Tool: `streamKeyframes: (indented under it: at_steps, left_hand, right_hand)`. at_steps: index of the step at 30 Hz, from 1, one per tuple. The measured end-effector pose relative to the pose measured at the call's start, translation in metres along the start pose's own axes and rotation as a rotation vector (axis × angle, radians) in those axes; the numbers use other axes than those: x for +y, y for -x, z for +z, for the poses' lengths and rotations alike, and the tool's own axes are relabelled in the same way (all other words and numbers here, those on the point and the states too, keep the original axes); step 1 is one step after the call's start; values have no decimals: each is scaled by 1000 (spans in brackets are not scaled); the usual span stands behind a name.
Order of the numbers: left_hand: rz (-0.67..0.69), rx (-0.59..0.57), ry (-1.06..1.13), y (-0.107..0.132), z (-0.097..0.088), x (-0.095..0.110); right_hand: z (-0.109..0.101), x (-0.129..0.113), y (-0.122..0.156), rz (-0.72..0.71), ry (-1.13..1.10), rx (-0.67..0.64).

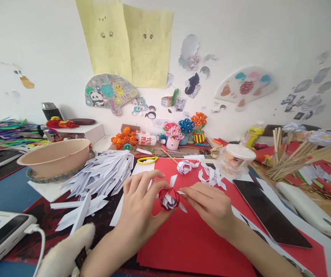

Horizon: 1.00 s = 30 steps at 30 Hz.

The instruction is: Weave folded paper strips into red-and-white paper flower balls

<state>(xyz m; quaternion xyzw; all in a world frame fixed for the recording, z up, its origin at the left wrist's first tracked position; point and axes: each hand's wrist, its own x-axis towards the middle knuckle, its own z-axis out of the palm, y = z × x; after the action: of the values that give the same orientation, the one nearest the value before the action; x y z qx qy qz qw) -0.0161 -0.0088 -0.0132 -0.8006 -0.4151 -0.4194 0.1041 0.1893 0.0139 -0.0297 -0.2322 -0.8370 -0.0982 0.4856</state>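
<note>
Between my hands is a red and white folded paper flower (169, 199) with white strips sticking out around it. My left hand (138, 206) grips it from the left, thumb below and fingers above. My right hand (210, 206) pinches one of the white paper strips (182, 192) at the flower's right side. Beneath them lies a stack of red paper (191, 246). Just beyond, a white paper flower (184, 167) on a thin stick rests on the red sheet, and loose curled white strips (213, 177) lie to its right.
A heap of folded white strips (102, 169) and a beige basin (56, 157) stand left. Yellow-handled scissors (147, 160) lie behind the hands. On the right are a black phone-like slab (271, 213), a white lidded cup (237, 157) and wooden sticks (295, 154). A white charging device (4, 236) sits front left.
</note>
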Motion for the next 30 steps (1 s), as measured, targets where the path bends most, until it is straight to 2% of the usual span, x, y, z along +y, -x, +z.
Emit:
streamKeyframes:
  at_steps: [17,27,30]
  left_hand:
    - [-4,5,8,0,-1,-1]
    - [-15,-79,13,1,1,-4]
    - [-4,-77,24,2,1,-8]
  right_hand:
    - [1,-2,1,14,-16,-54]
    - [1,0,2,38,-31,-34]
    - [0,1,0,84,-59,-9]
